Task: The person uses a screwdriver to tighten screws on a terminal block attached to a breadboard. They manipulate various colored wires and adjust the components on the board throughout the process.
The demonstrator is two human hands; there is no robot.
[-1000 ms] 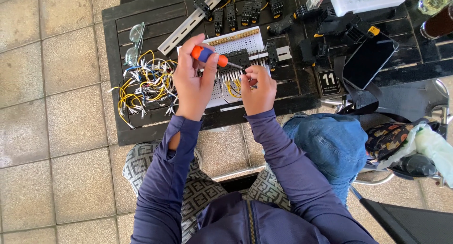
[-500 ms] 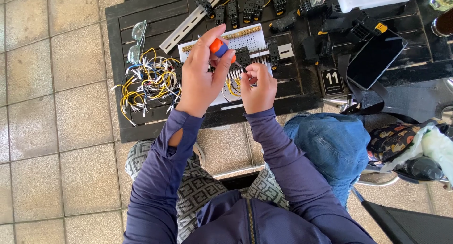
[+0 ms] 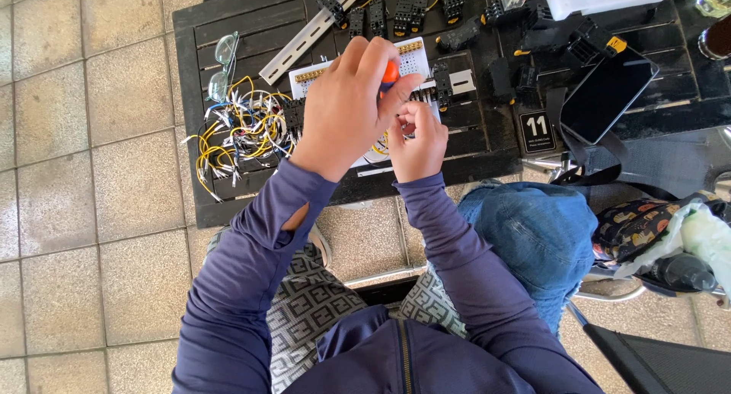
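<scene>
My left hand (image 3: 346,105) is wrapped around an orange-handled screwdriver (image 3: 389,73), held upright over a white perforated board (image 3: 415,53) on the black slatted table (image 3: 228,21). My right hand (image 3: 419,139) pinches a small black relay socket (image 3: 420,97) just beside the screwdriver tip; most of that part is hidden by my fingers. A tangle of yellow, white and blue wires (image 3: 240,131) lies left of my left hand.
A metal rail (image 3: 308,32), several black sockets (image 3: 403,9), glasses (image 3: 222,63), a phone (image 3: 609,89) and a small black number sign (image 3: 537,127) lie on the table. A denim bag (image 3: 541,234) and a patterned bag (image 3: 647,226) sit at right. The floor is tiled.
My left hand has turned the screwdriver from lying sideways to upright and closed over it. Both hands look nearer as the view shifted.
</scene>
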